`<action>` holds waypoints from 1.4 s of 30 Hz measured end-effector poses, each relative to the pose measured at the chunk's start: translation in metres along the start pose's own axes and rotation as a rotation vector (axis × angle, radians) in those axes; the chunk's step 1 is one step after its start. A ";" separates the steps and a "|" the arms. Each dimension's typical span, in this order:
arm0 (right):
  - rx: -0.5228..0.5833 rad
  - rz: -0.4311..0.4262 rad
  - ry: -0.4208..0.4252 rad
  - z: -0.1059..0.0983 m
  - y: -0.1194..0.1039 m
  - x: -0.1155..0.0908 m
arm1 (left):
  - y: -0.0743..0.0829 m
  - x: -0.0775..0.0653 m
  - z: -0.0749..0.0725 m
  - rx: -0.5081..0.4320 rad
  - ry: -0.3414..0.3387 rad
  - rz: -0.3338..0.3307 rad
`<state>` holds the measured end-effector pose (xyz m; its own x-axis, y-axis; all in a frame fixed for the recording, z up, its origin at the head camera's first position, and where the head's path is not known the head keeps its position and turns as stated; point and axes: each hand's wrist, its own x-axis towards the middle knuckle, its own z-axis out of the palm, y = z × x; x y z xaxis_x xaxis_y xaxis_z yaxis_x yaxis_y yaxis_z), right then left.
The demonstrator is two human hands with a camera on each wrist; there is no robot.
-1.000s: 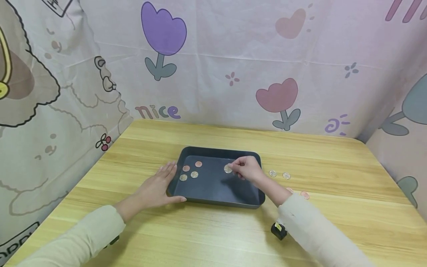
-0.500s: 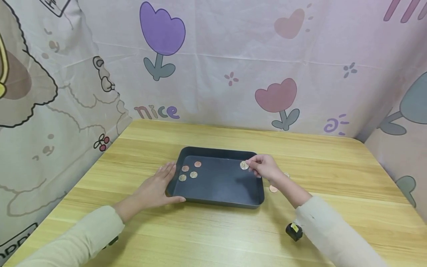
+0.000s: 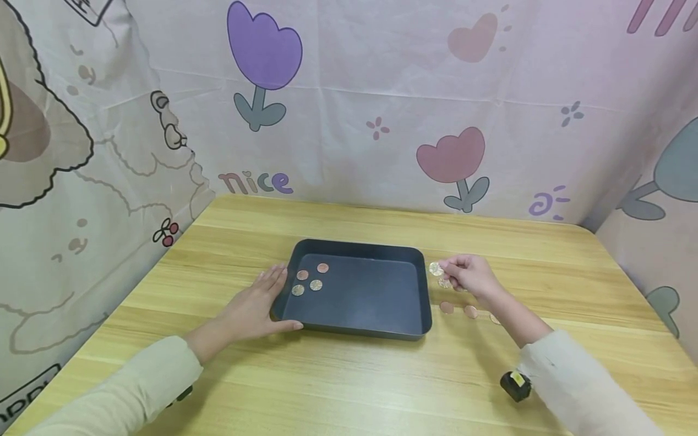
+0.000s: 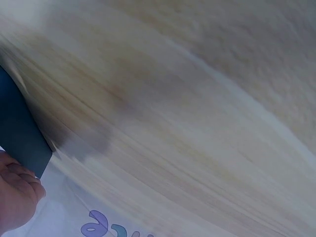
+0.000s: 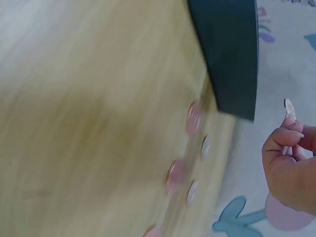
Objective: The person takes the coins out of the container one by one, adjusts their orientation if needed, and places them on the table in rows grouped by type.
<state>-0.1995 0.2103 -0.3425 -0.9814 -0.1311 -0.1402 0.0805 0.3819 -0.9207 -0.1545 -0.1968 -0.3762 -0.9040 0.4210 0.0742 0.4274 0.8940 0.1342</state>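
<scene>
A dark grey rectangular tray [image 3: 360,333] lies on the wooden table. My left hand [image 3: 256,306] rests against its left end, fingers fairly straight along the side and thumb at the front left corner. Just beyond the tray's right wall, my right hand [image 3: 471,275] pinches a pale metallic coin [image 3: 435,269] between thumb and fingertips, above the table. The right wrist view shows this coin [image 5: 289,106] held edge-up. Inside the tray, at the left, lie two copper coins [image 3: 323,267] and two pale ones [image 3: 315,285].
Right of the tray, copper coins [image 3: 446,307] lie in a row on the table, the rightmost partly covered by the right forearm. Pale coins [image 5: 192,191] lie behind them, partly hidden by the right hand in the head view. A patterned cloth [image 3: 338,121] hangs behind the table.
My right hand has carried the pale coin rightward from above the tray, out past its right wall. My left hand and the coins in the tray have stayed in place.
</scene>
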 end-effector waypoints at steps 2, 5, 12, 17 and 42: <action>-0.018 0.017 0.011 -0.008 0.005 -0.003 | 0.000 0.000 0.000 -0.003 -0.002 -0.003; -0.037 0.041 0.019 -0.020 0.013 -0.006 | 0.001 0.000 -0.001 -0.008 -0.007 -0.005; -0.087 0.082 0.033 -0.043 0.034 -0.010 | -0.001 -0.001 -0.001 -0.009 -0.006 -0.003; -0.125 0.124 0.046 -0.055 0.046 -0.012 | -0.001 -0.002 -0.001 -0.015 -0.012 -0.003; -0.436 0.213 0.177 -0.067 0.067 -0.008 | -0.002 0.000 0.000 -0.014 0.000 0.005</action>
<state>-0.1975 0.2983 -0.3785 -0.9685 0.1337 -0.2100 0.2392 0.7338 -0.6359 -0.1549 -0.1983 -0.3765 -0.9018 0.4256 0.0747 0.4321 0.8896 0.1480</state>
